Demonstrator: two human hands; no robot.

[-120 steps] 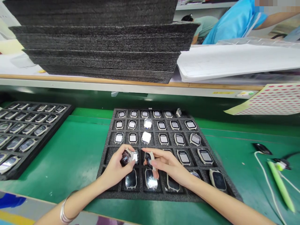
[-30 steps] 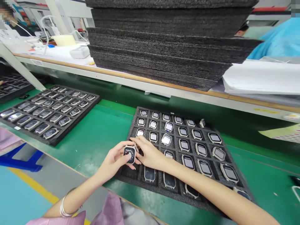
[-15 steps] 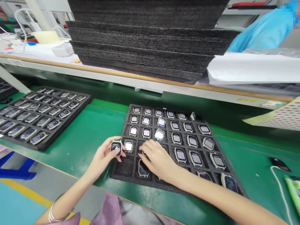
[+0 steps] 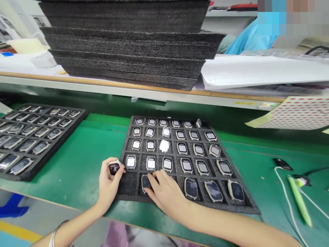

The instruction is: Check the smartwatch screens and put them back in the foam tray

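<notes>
My left hand (image 4: pixel 109 180) is closed round a smartwatch case (image 4: pixel 114 167) without a strap, its dark screen facing up, just off the left edge of a black foam tray (image 4: pixel 128 196). In the tray's front row, my right hand (image 4: pixel 167 192) has thumb and fingers on the edges of another smartwatch (image 4: pixel 146 183), dark-screened and still in its pocket. The front-left pocket (image 4: pixel 127 183) holds no watch. Several watches in the rows behind, such as this one (image 4: pixel 151 163), show lit white screens. My right hand hides part of the front row.
A second foam tray of watches (image 4: pixel 48 155) lies to the left on the green bench. Stacked black foam sheets (image 4: pixel 128 51) stand on the shelf (image 4: pixel 102 88) above. To the right are a white cable (image 4: pixel 285 192) and a green tool (image 4: pixel 299 202). A person's blue sleeve (image 4: pixel 249 37) shows behind.
My right hand has moved from the second row from the front to a front-row watch. My left hand still holds its watch, now tilted, with its screen gone darker. The view has shifted right.
</notes>
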